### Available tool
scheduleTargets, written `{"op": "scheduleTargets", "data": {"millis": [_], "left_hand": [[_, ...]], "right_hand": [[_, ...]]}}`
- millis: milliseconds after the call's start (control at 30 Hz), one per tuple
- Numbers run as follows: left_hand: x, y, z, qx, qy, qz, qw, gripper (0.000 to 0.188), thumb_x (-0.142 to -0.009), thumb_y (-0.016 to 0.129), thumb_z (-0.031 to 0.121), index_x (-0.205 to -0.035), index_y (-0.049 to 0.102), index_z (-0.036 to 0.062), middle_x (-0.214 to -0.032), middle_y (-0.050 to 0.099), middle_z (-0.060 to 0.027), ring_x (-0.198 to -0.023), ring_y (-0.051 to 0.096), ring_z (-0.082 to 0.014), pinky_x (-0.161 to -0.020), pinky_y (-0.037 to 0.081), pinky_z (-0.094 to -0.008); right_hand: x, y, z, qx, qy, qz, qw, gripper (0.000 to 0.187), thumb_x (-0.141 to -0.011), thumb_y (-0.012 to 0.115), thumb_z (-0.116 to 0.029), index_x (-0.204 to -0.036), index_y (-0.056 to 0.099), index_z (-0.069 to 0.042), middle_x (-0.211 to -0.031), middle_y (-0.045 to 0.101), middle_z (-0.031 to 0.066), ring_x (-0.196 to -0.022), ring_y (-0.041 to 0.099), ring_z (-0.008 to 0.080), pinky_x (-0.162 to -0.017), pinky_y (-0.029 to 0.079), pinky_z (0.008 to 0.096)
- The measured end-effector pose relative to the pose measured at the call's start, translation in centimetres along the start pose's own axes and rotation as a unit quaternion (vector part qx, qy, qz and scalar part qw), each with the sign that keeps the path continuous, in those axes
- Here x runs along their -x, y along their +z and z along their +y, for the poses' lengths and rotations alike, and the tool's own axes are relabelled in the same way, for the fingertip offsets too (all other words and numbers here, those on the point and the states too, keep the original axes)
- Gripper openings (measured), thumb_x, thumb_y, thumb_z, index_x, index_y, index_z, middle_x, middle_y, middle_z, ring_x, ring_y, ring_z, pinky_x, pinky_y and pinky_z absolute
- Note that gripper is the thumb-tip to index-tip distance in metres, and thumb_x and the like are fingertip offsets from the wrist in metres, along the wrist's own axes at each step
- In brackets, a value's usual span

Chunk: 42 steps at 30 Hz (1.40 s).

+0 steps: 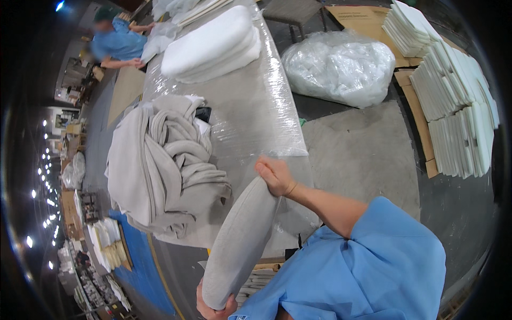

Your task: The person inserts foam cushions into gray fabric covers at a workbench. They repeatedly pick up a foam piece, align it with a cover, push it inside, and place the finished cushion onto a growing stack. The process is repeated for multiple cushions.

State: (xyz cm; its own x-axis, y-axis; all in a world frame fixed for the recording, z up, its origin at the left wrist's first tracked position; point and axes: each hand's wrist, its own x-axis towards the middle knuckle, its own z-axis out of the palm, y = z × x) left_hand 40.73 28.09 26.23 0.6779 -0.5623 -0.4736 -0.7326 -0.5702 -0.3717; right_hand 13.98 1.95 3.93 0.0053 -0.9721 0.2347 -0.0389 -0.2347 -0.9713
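Note:
A plump grey fabric cushion is held up on a slant in front of my blue shirt, its narrow seamed side toward me. At its upper end, my right hand is closed round the corner. Down at the lower edge of the view, my left hand grips the opposite end, partly hidden by the cushion. To the left, a heap of light grey fabric covers lies loosely folded on the table, close to the cushion but apart from it.
White padding sheets lie farther along the plastic-wrapped table, where a co-worker in blue handles clear wrap. A plastic-bagged bundle sits right of the table. Stacked white foam pieces stand at far right, beside cardboard.

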Motion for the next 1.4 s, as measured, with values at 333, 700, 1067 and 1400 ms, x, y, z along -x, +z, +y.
{"op": "scheduleTargets", "data": {"millis": [333,700,1067,1400], "left_hand": [[2.0,15.0,-3.7,0.479,0.081,0.294,0.823,0.072,-0.084,0.083,0.025,-0.145,0.053,-0.0002,-0.135,0.063,-0.0227,-0.122,0.064,-0.0346,-0.106,0.050,-0.0452],[2.9,11.5,3.2,0.795,-0.051,0.190,0.574,0.078,-0.101,0.067,0.041,-0.163,0.033,0.0092,-0.155,0.047,-0.0186,-0.137,0.052,-0.0358,-0.115,0.042,-0.0491],[0.1,20.3,7.9,0.761,0.114,-0.212,0.602,0.050,-0.102,0.061,0.040,-0.137,0.060,0.0039,-0.113,0.072,-0.0164,-0.095,0.073,-0.0280,-0.084,0.062,-0.0401],[-2.1,19.2,13.0,0.762,0.087,-0.601,0.226,0.054,-0.110,0.045,0.042,-0.146,0.052,0.0036,-0.116,0.069,-0.0201,-0.097,0.072,-0.0267,-0.083,0.064,-0.0418]], "right_hand": [[1.6,3.7,5.0,-0.114,0.213,0.018,0.970,0.048,-0.110,0.044,-0.041,-0.094,0.064,0.000,-0.082,0.063,0.0171,-0.081,0.060,0.0283,-0.080,0.048,0.0384],[-0.4,2.8,4.0,-0.058,0.474,-0.217,0.851,0.060,-0.112,0.040,-0.049,-0.139,0.064,-0.002,-0.147,0.062,0.0180,-0.121,0.064,0.0322,-0.104,0.048,0.0469],[-9.5,-4.1,-9.2,-0.244,0.266,-0.391,0.847,0.062,-0.095,0.059,-0.013,-0.156,0.052,-0.017,-0.153,0.051,0.0082,-0.129,0.052,0.0181,-0.103,0.046,0.0318],[-13.6,-1.4,-4.9,-0.093,0.158,-0.325,0.928,0.049,-0.094,0.068,-0.013,-0.143,0.064,-0.016,-0.130,0.066,0.0061,-0.117,0.059,0.0182,-0.103,0.047,0.0323]]}}
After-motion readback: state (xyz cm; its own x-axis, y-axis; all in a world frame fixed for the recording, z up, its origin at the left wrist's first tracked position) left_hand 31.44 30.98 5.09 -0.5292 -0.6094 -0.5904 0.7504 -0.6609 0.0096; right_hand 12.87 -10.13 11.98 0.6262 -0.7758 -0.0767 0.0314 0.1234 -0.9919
